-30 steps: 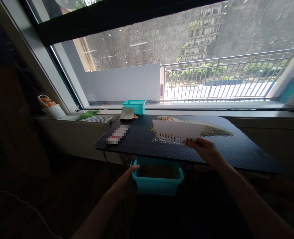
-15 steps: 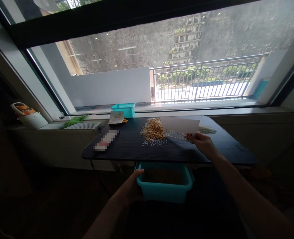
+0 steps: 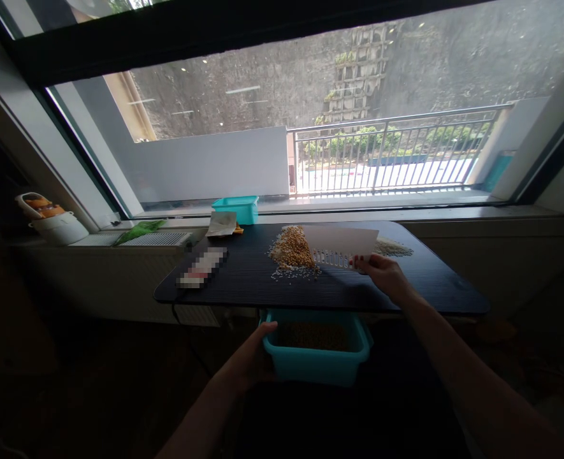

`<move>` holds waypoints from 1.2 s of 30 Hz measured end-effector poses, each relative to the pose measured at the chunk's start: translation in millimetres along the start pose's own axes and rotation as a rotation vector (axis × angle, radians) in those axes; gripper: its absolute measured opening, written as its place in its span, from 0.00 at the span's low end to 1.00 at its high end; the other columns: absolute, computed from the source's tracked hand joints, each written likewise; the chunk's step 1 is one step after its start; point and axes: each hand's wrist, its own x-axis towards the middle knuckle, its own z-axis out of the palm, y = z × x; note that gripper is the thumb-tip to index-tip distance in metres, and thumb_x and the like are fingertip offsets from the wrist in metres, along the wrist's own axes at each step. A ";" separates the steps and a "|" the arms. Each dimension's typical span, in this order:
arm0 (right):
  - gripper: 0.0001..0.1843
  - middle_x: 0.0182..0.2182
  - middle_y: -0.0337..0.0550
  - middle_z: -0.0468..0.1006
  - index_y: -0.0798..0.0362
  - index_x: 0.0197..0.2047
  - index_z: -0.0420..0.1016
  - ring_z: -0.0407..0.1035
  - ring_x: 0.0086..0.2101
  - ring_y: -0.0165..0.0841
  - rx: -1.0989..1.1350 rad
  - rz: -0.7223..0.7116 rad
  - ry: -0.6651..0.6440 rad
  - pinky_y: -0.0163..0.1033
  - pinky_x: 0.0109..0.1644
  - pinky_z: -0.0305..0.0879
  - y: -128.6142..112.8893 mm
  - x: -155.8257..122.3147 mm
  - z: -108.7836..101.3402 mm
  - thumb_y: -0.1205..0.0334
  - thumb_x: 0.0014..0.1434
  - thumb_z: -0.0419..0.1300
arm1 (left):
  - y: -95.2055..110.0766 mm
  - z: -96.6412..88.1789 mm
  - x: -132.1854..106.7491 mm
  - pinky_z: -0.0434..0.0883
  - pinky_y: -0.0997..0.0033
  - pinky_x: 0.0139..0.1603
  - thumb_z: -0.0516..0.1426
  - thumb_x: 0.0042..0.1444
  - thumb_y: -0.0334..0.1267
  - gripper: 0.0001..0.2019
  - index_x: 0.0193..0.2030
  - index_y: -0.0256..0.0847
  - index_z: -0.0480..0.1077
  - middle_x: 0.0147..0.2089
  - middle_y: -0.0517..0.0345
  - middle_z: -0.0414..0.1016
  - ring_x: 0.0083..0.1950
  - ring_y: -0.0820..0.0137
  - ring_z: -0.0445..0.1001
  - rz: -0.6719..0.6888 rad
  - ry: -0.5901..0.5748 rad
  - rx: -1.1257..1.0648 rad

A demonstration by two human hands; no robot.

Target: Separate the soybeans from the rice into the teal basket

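Observation:
My right hand pinches the near right corner of a white card with a row of slots along its lower edge. The card leans over the tabletop, its left end against a heap of yellow grains that look like corn or soybeans. White grains are scattered in front of the heap. Below the table's front edge, my left hand grips the left side of a turquoise bin, thumb over the rim. Dark brownish contents lie in the bin, too dim to make out.
Behind the card is a patch of white grains. The dark table holds a pixelated flat object at left. A second turquoise bin and a paper piece sit near the window. A white basket stands far left.
The card in my right hand has shifted slightly left, further over the yellow heap. My left hand and the bin it holds stay put.

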 end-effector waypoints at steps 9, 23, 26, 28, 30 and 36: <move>0.26 0.28 0.45 0.81 0.51 0.27 0.79 0.75 0.33 0.40 -0.040 -0.005 0.036 0.45 0.40 0.71 -0.9 -17.1 -17.7 0.37 0.35 0.67 | 1.7 5.9 -0.6 0.71 0.56 0.42 0.57 0.47 0.57 0.33 0.56 0.38 0.63 0.43 0.50 0.72 0.41 0.60 0.74 0.012 0.014 -0.007; 0.28 0.28 0.46 0.81 0.52 0.29 0.80 0.75 0.32 0.40 -0.016 -0.003 0.028 0.46 0.41 0.71 13.1 -6.9 -12.3 0.36 0.34 0.68 | 0.2 4.0 -1.2 0.72 0.58 0.40 0.56 0.49 0.56 0.29 0.54 0.40 0.62 0.40 0.52 0.72 0.38 0.62 0.74 0.015 0.001 0.002; 0.26 0.28 0.45 0.81 0.52 0.29 0.80 0.75 0.32 0.40 -0.006 -0.015 0.024 0.46 0.41 0.71 14.2 -7.4 -13.3 0.37 0.36 0.68 | 0.0 5.0 -1.2 0.72 0.59 0.40 0.56 0.49 0.56 0.29 0.53 0.39 0.63 0.36 0.55 0.71 0.36 0.64 0.73 0.005 0.002 -0.011; 0.26 0.28 0.46 0.81 0.52 0.28 0.79 0.75 0.32 0.40 0.002 -0.031 0.035 0.45 0.40 0.71 14.0 -5.8 -12.6 0.37 0.36 0.68 | 0.2 5.5 -1.0 0.72 0.59 0.40 0.56 0.48 0.56 0.30 0.53 0.39 0.63 0.36 0.55 0.72 0.36 0.64 0.73 0.007 0.000 -0.009; 0.27 0.28 0.46 0.81 0.53 0.29 0.79 0.74 0.32 0.40 -0.008 -0.045 0.031 0.45 0.39 0.71 13.8 -2.7 -10.3 0.37 0.36 0.67 | 0.3 5.1 -0.4 0.72 0.57 0.41 0.56 0.48 0.56 0.30 0.53 0.39 0.63 0.38 0.53 0.72 0.38 0.63 0.74 0.008 -0.005 -0.007; 0.26 0.28 0.46 0.81 0.53 0.30 0.80 0.73 0.30 0.38 -0.061 -0.057 -0.027 0.44 0.36 0.70 15.3 1.5 -5.0 0.37 0.38 0.66 | -0.3 2.5 1.2 0.72 0.57 0.41 0.56 0.48 0.56 0.30 0.53 0.39 0.63 0.39 0.53 0.72 0.39 0.62 0.74 0.003 -0.011 -0.003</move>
